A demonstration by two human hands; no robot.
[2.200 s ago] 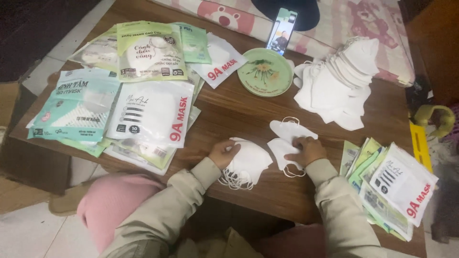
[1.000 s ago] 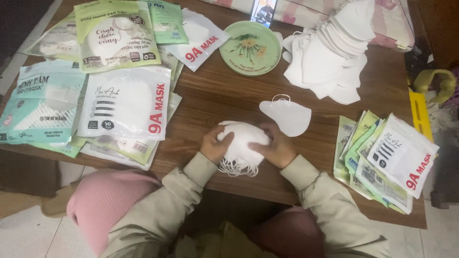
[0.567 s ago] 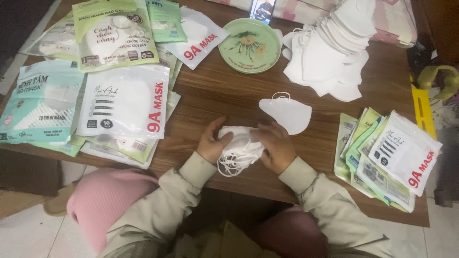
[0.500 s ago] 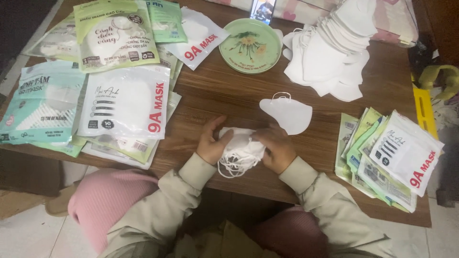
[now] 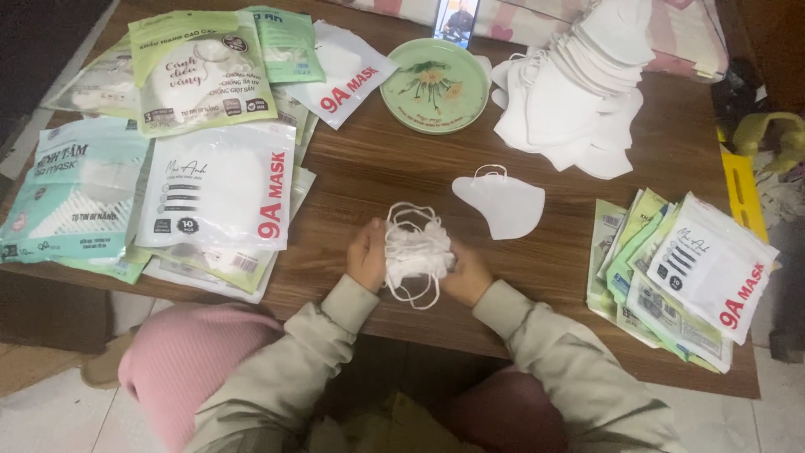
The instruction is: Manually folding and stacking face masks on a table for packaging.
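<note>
left hand (image 5: 367, 254): I see it clamped on the left edge of the mask stack (image 5: 417, 252), fingers wrapped over the top.
right hand (image 5: 466, 273): closed on the stack's right edge, thumb side toward me; both hands press inward.
mask stack: white folded masks, held edge-on just above the table (image 5: 377, 172) near its front edge, between the two hands. Ear loops hang loose above and below.
grip advice: I'd keep both palms flat on the ends and square the edges before letting go (the loops snag easily), then tuck stray loops in.
count: can't tell how many masks are in the bundle, they blur together.
single mask (image 5: 501, 203): lies flat just beyond the right hand, apart from the stack.
loose pile (image 5: 579, 92): large heap of white masks at the far right.
plate (image 5: 435, 85): green, flowered, far centre, nothing on it that I can make out.
pouches left (image 5: 214, 189): overlapping printed bags, well apart from the hands.
pouches right (image 5: 683, 268): fanned stack by the right edge.
risk: squeezing unevenly would fan the bundle out, so I'd keep the pressure even.
</note>
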